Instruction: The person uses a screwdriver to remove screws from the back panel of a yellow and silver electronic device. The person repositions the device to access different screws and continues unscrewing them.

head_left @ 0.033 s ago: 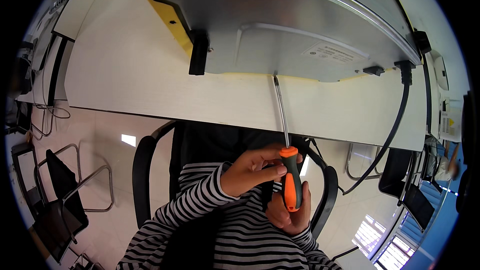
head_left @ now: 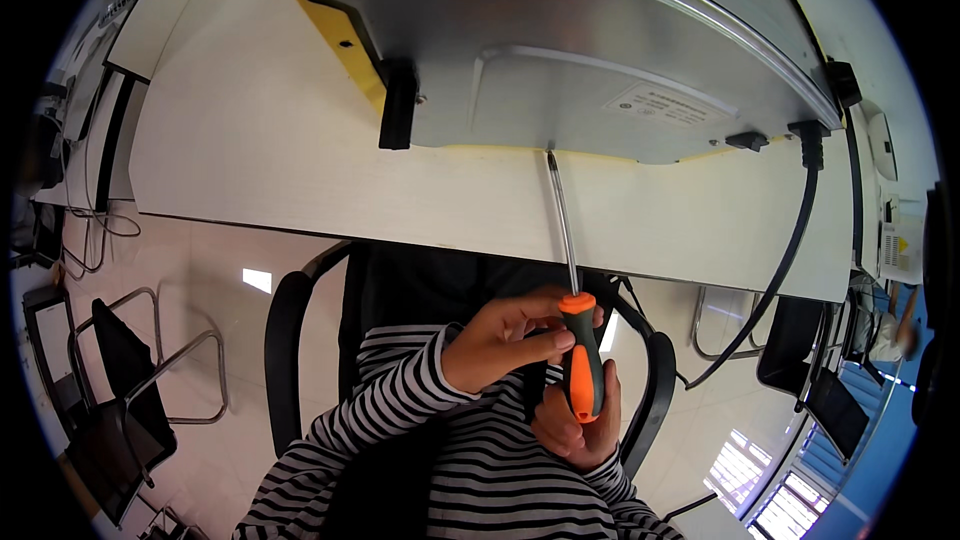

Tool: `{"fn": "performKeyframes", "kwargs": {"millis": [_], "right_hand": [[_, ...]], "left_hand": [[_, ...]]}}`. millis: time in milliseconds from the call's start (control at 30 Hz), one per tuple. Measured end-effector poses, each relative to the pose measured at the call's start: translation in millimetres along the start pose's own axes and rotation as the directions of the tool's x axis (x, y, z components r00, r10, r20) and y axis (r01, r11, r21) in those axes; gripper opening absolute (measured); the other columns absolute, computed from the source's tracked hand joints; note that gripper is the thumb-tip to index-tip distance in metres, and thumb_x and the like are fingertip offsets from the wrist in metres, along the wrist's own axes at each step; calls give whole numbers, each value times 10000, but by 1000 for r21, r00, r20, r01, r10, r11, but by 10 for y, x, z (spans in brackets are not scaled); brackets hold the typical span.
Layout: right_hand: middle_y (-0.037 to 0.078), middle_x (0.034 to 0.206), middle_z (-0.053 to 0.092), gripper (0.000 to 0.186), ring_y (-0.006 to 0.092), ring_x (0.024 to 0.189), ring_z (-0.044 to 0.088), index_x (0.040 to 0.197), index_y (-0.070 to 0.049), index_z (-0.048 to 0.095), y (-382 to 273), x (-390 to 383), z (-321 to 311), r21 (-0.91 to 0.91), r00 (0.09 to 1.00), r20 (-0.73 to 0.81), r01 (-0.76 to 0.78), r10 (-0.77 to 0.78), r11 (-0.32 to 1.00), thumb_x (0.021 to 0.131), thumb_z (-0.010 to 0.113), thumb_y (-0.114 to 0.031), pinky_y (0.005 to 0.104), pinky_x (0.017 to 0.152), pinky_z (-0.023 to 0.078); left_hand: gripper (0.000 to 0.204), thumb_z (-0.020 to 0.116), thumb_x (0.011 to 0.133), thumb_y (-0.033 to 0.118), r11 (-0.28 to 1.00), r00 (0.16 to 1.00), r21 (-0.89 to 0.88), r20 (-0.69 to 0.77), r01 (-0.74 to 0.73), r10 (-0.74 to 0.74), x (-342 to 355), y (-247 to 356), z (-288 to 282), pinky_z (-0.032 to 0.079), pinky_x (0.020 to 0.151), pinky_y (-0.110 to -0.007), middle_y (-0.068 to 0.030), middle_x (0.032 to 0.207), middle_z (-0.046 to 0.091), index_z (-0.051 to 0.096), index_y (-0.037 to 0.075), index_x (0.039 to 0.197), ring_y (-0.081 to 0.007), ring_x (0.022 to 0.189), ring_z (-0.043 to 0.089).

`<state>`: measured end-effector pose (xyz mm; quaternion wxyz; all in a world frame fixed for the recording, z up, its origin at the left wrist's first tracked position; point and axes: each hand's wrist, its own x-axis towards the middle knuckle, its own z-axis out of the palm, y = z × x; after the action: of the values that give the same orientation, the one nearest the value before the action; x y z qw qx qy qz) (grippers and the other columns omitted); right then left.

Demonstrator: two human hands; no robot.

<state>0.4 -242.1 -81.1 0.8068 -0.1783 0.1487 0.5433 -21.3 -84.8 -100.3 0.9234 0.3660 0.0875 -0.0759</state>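
A screwdriver with an orange and dark green handle [head_left: 583, 370] is held between my two hands, its metal shaft [head_left: 565, 225] pointing away from me. My left hand [head_left: 515, 340] is closed on the upper handle, thumb against its side. Around the lower end of the handle my right hand [head_left: 580, 430] is closed, its fingers partly behind it. The tip of the shaft meets the lower edge of a grey metal appliance casing [head_left: 560, 100]; whether it sits in a screw cannot be made out.
The casing stands on a pale table [head_left: 270, 170]. It has a black foot [head_left: 398, 110], a yellow side panel [head_left: 340, 45], a black switch [head_left: 747, 141] and a plugged-in power cord [head_left: 800, 230] hanging down at right. Black chair arms [head_left: 290, 350] flank me.
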Motion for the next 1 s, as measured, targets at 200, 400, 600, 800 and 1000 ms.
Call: {"fn": "performKeyframes", "kwargs": {"millis": [200,400,600,800,1000], "right_hand": [[112,669,542,513,154,515,507,1118,29,340,-8,82,84,-878,889,143,317,-436,359,774,522,-305,211,510,436],[129,739,563,492,147,607,553,1151,28,293,-3,55,57,-967,832,254,212,-493,-141,770,543,-159,208,543,447],[167,642,554,605,137,379,433,1163,10,296,-31,-45,-99,-334,999,47,27,-12,942,845,167,-489,219,389,379],[145,697,563,519,167,509,522,1129,24,327,-27,84,9,-783,955,91,245,-284,572,811,453,-366,214,485,418],[115,762,574,508,134,643,553,1125,33,324,-12,36,38,-995,913,98,88,-396,-43,742,598,-157,218,588,434]], "left_hand": [[326,583,746,112,999,995,2,-93,-37,37,12,-80,3,391,838,-315,-102,1043,499,489,22,1045,-179,992,467],[282,562,779,125,995,991,36,-95,-92,95,32,-71,43,365,831,-283,-53,966,518,488,26,1032,-132,898,481],[311,524,794,87,998,998,-54,57,22,-19,-17,0,-2,398,780,-255,-72,1021,496,468,4,1089,-137,898,483],[348,596,735,83,997,995,34,-72,-64,67,7,-119,-10,401,804,-300,-94,1041,501,494,25,1062,-165,935,474],[324,603,751,151,991,985,81,-124,-109,118,8,-110,6,364,840,-314,-65,973,538,502,26,1032,-147,922,495]]}}
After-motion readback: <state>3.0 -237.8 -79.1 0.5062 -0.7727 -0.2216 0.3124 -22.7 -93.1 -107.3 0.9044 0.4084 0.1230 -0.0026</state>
